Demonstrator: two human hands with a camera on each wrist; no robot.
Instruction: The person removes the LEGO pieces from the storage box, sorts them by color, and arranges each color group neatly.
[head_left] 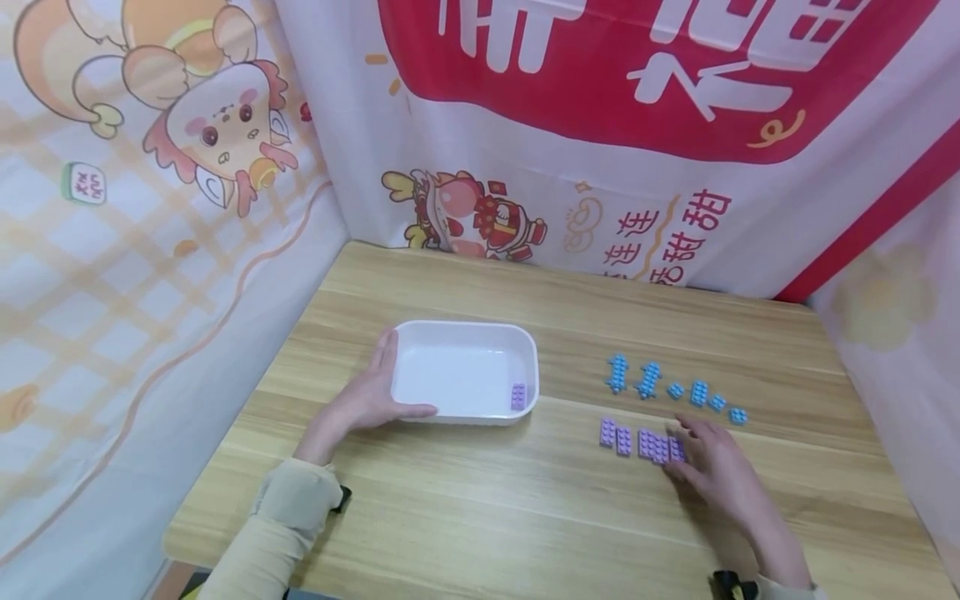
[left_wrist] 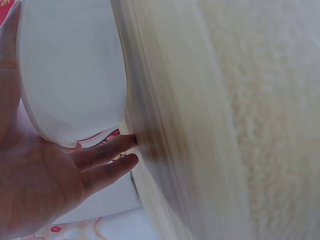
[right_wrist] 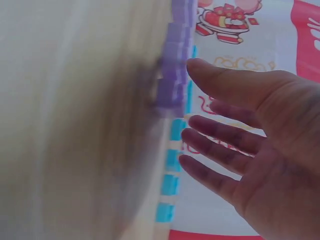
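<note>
My left hand (head_left: 372, 395) holds the left end of a white plastic box (head_left: 457, 417), its thumb along the near side and its fingers at the far left corner. In the left wrist view the palm (left_wrist: 40, 185) lies against the box's end (left_wrist: 75, 75). One purple building brick (head_left: 518, 397) lies inside, at the right. My right hand (head_left: 716, 467) hovers beside the right end of a row of purple bricks (head_left: 652, 446). In the right wrist view its fingers are spread and relaxed, with nothing between them, and the thumb is close to a purple brick (right_wrist: 170, 92).
Behind the purple row, several blue bricks (head_left: 699, 393) lie in a line, two of them long with side studs. The wooden table (head_left: 480, 500) meets a printed cloth (head_left: 585, 200) at the back and another cloth (head_left: 187, 275) on the left.
</note>
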